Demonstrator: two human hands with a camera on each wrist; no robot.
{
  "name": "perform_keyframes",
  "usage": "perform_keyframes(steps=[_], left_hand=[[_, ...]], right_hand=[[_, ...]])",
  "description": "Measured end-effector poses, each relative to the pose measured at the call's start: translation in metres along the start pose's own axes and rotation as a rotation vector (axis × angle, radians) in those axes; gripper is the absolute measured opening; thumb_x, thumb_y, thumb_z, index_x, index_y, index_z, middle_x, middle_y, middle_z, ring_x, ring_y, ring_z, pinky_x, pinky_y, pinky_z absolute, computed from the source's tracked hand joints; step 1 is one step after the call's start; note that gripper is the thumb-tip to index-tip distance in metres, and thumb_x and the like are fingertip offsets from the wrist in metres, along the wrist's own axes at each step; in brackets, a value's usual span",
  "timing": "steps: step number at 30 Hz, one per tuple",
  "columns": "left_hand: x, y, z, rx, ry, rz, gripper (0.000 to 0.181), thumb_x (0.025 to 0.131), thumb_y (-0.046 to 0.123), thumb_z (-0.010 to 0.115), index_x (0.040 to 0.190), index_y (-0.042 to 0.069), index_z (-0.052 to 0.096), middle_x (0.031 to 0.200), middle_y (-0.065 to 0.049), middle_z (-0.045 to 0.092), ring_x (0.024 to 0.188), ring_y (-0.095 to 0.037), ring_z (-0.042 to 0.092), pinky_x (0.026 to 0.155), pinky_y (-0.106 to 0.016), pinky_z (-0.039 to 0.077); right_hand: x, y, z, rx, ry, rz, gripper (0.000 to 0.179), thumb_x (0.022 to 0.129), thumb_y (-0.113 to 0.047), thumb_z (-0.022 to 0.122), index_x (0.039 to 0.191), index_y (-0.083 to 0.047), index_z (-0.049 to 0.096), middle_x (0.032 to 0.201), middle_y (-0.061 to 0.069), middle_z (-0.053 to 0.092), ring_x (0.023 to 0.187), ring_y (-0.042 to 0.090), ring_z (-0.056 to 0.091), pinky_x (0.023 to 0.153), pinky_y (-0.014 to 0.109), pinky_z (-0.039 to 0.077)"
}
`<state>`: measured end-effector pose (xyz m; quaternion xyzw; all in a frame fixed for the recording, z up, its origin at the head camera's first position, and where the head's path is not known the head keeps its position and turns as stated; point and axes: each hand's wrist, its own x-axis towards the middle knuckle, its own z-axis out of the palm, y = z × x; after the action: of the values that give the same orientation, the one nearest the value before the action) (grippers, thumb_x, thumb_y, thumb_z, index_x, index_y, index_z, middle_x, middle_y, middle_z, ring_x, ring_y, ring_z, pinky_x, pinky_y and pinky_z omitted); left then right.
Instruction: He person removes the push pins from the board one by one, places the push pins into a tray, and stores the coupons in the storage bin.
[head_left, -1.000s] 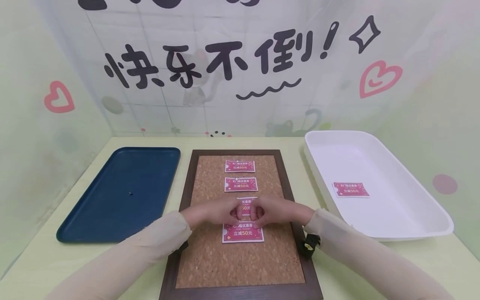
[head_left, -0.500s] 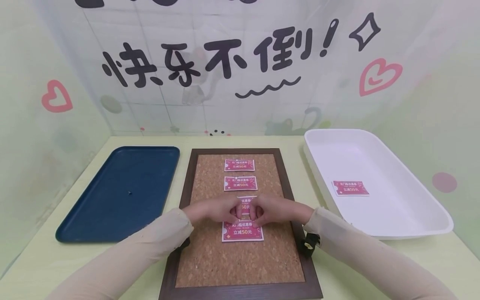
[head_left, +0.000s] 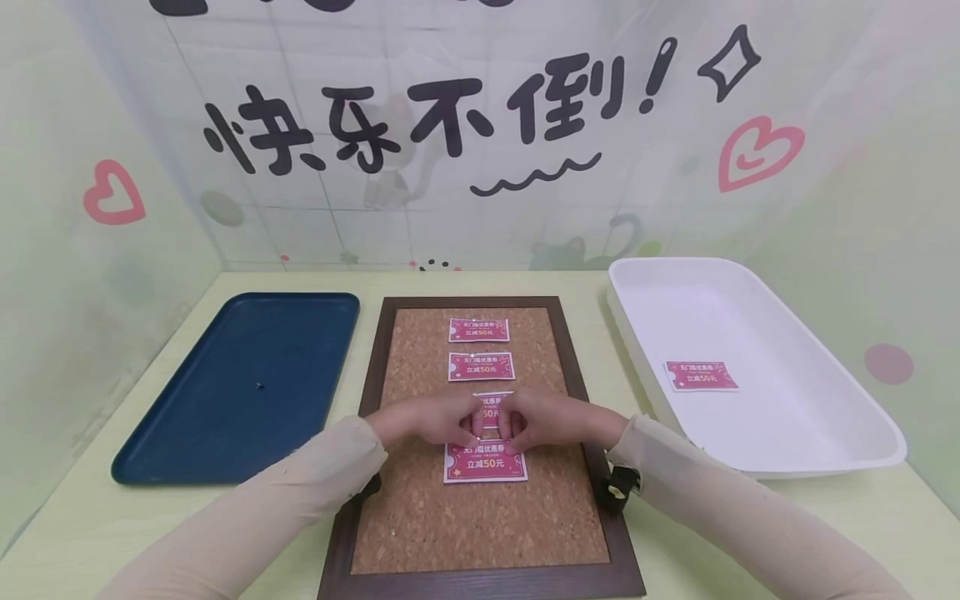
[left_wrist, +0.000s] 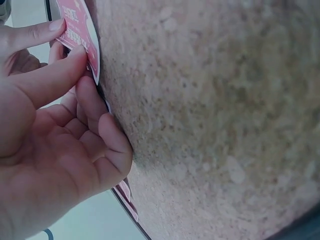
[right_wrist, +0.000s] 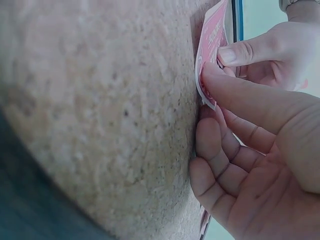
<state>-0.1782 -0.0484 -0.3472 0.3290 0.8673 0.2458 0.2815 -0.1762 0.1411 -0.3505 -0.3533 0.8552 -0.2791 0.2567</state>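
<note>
A pink coupon (head_left: 485,467) with white lettering lies nearest on the framed corkboard (head_left: 420,525). My left hand (head_left: 450,418) pinches its upper left part, thumb on the printed face. At the upper right part my right hand (head_left: 551,417) pinches the same coupon, thumb in front and fingers curled behind the edge. In the right wrist view that coupon (right_wrist: 212,37) bends up a little from the cork. Just beyond it is another coupon (head_left: 491,411), partly covered by both hands. Two more coupons, a middle one (head_left: 481,367) and a far one (head_left: 479,330), lie in line behind.
To the left lies a dark blue tray (head_left: 292,342) with a tiny dark object (head_left: 259,386) on it. A deep white tray (head_left: 787,400) stands at the right, holding one more coupon (head_left: 701,376). The corkboard's dark frame borders the work area on the pale yellow table (head_left: 75,533).
</note>
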Motion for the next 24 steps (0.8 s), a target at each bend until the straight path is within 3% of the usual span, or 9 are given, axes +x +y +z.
perform_keyframes(steps=[9, 17, 24], left_hand=[[0.0005, 0.0006, -0.0029, -0.037, -0.038, -0.029, 0.007, 0.086, 0.004, 0.062, 0.084, 0.007, 0.056, 0.075, -0.002, 0.054, 0.068, -0.014, 0.05, 0.061, -0.024, 0.04], [0.0024, -0.0036, -0.0043, -0.105, -0.05, 0.004, 0.009, 0.081, 0.001, 0.066, 0.082, 0.003, 0.058, 0.072, -0.003, 0.055, 0.063, -0.013, 0.05, 0.056, -0.023, 0.039], [0.0023, -0.0041, -0.0022, -0.083, -0.032, 0.012, 0.009, 0.084, 0.003, 0.065, 0.078, 0.006, 0.059, 0.07, -0.003, 0.055, 0.062, -0.012, 0.049, 0.057, -0.023, 0.039]], right_hand=[[0.0013, -0.0006, -0.0019, 0.032, -0.015, -0.007, 0.01, 0.078, -0.006, 0.072, 0.08, -0.005, 0.062, 0.069, -0.003, 0.058, 0.06, 0.008, 0.052, 0.056, 0.022, 0.045], [0.0035, 0.0021, -0.0023, 0.041, -0.027, -0.011, 0.009, 0.078, -0.006, 0.072, 0.08, -0.005, 0.063, 0.069, -0.004, 0.059, 0.059, 0.007, 0.052, 0.055, 0.021, 0.045], [0.0042, 0.0027, -0.0018, 0.036, -0.03, -0.007, 0.009, 0.077, -0.006, 0.072, 0.08, -0.005, 0.064, 0.068, -0.004, 0.059, 0.057, 0.007, 0.052, 0.055, 0.021, 0.045]])
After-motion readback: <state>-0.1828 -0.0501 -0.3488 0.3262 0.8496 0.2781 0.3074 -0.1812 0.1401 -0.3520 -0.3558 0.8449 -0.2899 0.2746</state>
